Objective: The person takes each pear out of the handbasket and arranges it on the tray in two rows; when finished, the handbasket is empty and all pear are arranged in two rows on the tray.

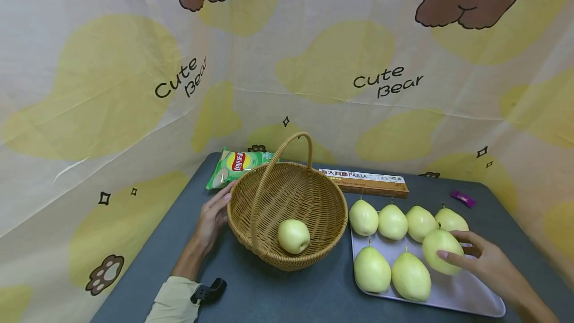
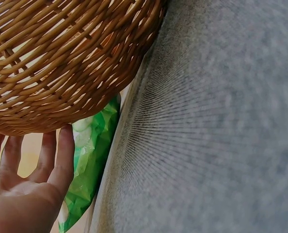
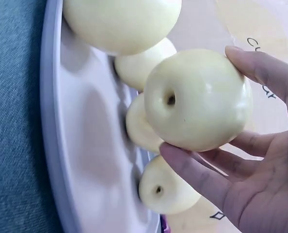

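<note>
A wicker basket [image 1: 329,198] with an arched handle stands in the middle of the table, with one pale green pear [image 1: 293,237] inside. My left hand [image 1: 212,218] touches the basket's left side with outstretched fingertips; the left wrist view shows the fingers [image 2: 48,155] against the weave. Over the right part of a light purple tray [image 1: 480,290], my right hand [image 1: 486,258] grips a pear [image 1: 441,252] between thumb and fingers. In the right wrist view this pear [image 3: 197,99] is raised off the tray. Several more pears [image 1: 372,269] sit upright on the tray in two rows.
A green chip bag [image 1: 224,166] lies behind the basket at the left. Right of it, a pasta box [image 1: 372,183] lies behind the tray. A small purple wrapped packet [image 1: 463,199] is at the back right. A printed cloth [image 1: 314,64] hangs behind the table.
</note>
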A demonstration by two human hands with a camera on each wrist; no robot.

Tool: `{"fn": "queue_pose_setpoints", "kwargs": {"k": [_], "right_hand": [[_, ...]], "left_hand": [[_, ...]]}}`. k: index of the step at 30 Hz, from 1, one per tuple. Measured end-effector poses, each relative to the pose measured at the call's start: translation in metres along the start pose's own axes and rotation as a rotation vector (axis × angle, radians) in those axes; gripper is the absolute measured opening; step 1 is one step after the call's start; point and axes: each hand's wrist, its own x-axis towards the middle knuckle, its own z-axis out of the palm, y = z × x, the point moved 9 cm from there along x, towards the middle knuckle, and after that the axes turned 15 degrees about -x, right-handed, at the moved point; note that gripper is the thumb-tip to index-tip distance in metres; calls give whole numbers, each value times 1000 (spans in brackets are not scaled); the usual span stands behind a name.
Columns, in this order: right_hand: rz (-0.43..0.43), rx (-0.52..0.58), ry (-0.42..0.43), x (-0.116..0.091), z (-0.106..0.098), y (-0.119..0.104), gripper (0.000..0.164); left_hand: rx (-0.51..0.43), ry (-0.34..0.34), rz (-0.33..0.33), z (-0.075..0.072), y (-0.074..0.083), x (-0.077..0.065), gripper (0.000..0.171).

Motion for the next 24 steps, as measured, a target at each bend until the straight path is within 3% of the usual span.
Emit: {"fn": "queue_pose_setpoints", "kwargs": {"k": [15,24], "right_hand": [[32,181,-187,-3,30,17,78],[-4,121,-238,-2,36,24,76]], "left_hand": [[17,2,-11,0,-1,0,54],[11,0,2,1,0,-1,54]]}}
